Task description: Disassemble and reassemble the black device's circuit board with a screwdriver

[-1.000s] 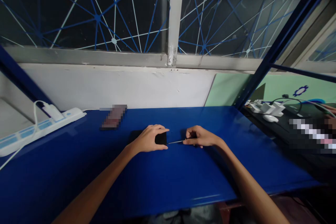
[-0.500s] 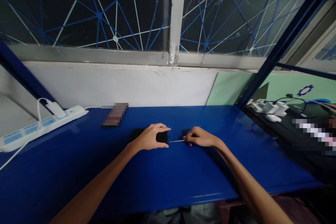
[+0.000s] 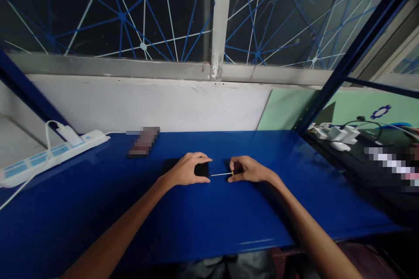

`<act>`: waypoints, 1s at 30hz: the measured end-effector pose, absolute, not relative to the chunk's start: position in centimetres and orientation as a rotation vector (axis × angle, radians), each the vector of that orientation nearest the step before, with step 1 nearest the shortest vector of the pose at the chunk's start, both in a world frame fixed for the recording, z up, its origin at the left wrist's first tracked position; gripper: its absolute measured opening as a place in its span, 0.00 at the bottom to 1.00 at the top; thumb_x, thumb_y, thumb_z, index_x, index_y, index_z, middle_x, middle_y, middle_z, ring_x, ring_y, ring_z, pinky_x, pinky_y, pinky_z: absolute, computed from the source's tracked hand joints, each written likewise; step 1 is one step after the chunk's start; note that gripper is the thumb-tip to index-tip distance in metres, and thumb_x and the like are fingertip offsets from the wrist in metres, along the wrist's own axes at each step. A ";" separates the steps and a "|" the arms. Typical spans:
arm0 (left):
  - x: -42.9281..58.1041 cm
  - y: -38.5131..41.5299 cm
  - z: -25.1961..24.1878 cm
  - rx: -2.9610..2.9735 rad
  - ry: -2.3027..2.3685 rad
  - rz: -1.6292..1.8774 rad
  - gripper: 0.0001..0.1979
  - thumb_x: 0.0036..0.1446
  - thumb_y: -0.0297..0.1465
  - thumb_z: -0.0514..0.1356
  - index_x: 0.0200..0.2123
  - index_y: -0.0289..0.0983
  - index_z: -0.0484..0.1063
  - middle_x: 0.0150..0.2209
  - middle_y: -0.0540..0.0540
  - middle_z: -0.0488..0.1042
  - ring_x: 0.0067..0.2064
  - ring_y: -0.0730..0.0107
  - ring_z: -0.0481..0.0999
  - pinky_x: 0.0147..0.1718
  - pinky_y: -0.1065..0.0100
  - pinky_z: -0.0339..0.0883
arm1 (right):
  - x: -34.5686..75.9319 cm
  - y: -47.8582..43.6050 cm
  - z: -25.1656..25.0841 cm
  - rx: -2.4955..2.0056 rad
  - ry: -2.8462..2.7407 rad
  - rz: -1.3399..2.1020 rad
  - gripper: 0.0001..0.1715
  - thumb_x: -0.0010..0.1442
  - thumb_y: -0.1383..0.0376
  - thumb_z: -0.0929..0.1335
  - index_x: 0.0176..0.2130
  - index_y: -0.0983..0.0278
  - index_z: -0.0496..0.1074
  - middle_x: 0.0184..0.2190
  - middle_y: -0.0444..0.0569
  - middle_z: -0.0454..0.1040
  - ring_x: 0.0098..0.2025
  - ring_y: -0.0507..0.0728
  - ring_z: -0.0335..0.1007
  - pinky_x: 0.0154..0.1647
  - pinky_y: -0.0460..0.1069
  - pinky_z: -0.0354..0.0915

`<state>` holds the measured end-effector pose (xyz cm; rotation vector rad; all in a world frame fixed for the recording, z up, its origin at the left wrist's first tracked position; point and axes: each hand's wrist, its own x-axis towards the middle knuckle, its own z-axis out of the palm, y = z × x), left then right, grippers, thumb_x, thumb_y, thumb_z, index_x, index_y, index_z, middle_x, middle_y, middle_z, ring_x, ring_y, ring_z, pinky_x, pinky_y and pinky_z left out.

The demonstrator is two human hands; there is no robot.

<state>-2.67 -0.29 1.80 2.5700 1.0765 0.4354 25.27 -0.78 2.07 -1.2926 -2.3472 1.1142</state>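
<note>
My left hand (image 3: 187,170) lies over a flat black box-like object (image 3: 201,170) on the blue table, thumb and fingers gripping its two long edges. In my right hand (image 3: 248,169) is a screwdriver (image 3: 221,174), held by its handle, which shows a yellow band near the shaft. The thin metal shaft points left, with its tip at the right end of the black object, close to the near corner. Whether the tip sits in a screw is too small to tell. Tiny dark specks, perhaps screws, lie just beyond my left fingertips.
On the left of the blue table (image 3: 203,222) lies a white power strip (image 3: 59,152) with a plugged-in charger and cable. A blurred-out phone-like slab (image 3: 144,143) rests near the back wall. At the right, a black surface bears white adapters (image 3: 343,134), a white mouse (image 3: 340,146) and cables.
The fingers of my right hand have shifted on the screwdriver, opening a little so the yellow band shows. My left hand and the black object have stayed in place.
</note>
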 end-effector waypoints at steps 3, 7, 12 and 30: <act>-2.6 -0.4 1.9 2.567 1.081 0.426 0.33 0.49 0.48 0.67 0.57 0.44 0.69 0.57 0.43 0.69 0.55 0.50 0.68 0.54 0.52 0.59 | 25.3 -0.9 2.3 -1.229 -2.328 1.069 0.22 0.54 0.49 0.72 0.37 0.63 0.68 0.22 0.41 0.68 0.23 0.49 0.58 0.23 0.44 0.51; -2.6 -0.5 2.0 2.557 1.084 0.427 0.32 0.50 0.49 0.65 0.58 0.47 0.68 0.57 0.44 0.69 0.55 0.50 0.68 0.53 0.51 0.60 | 25.7 -0.7 2.3 -1.184 -2.291 1.125 0.18 0.61 0.52 0.67 0.40 0.64 0.70 0.24 0.43 0.71 0.24 0.50 0.62 0.25 0.44 0.54; -2.6 -0.6 2.2 2.558 1.076 0.420 0.33 0.50 0.49 0.65 0.58 0.47 0.68 0.57 0.43 0.69 0.55 0.49 0.68 0.53 0.50 0.60 | 26.1 -0.3 2.1 -1.186 -2.340 1.133 0.21 0.55 0.50 0.70 0.34 0.66 0.75 0.25 0.44 0.71 0.26 0.50 0.61 0.26 0.45 0.54; -2.8 -0.5 1.6 2.600 1.106 0.376 0.30 0.55 0.49 0.62 0.59 0.46 0.67 0.60 0.42 0.66 0.59 0.47 0.65 0.55 0.50 0.59 | 25.7 -1.0 2.7 -1.159 -2.285 1.193 0.21 0.60 0.50 0.67 0.36 0.65 0.71 0.23 0.42 0.66 0.24 0.49 0.58 0.23 0.44 0.52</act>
